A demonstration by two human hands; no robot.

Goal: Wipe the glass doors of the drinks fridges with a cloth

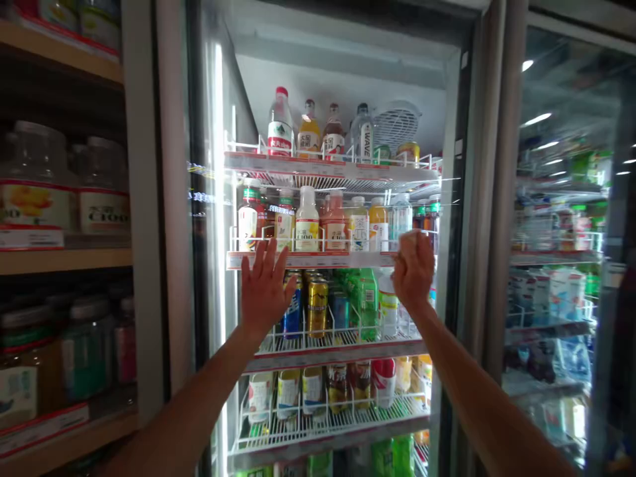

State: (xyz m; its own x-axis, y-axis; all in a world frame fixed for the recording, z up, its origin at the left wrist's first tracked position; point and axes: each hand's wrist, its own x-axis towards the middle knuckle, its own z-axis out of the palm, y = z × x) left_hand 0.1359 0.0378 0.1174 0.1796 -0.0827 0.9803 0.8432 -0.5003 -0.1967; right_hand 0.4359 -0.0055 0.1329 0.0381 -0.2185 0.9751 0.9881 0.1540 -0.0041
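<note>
My left hand (264, 288) is raised with its fingers spread and holds nothing. It is in front of the left part of a lit drinks fridge, near a blue can (293, 310) and a gold can (318, 306). My right hand (413, 268) is closed into a fist, slightly blurred, with no object showing in it. It overlaps the right end of the second shelf (311, 261), close to a clear bottle with a yellow-green label (387, 308). Whether either hand touches anything, I cannot tell. Green bottles (368, 298) stand between the two hands.
Several bottles, including a red-capped water bottle (281, 126), stand on the top shelf (328, 164). Juice bottles (307, 222) line the second. Lower wire racks (322, 437) hold more drinks. A wooden shelf unit (64, 262) is at left; another glass-fronted fridge (556, 199) stands at right.
</note>
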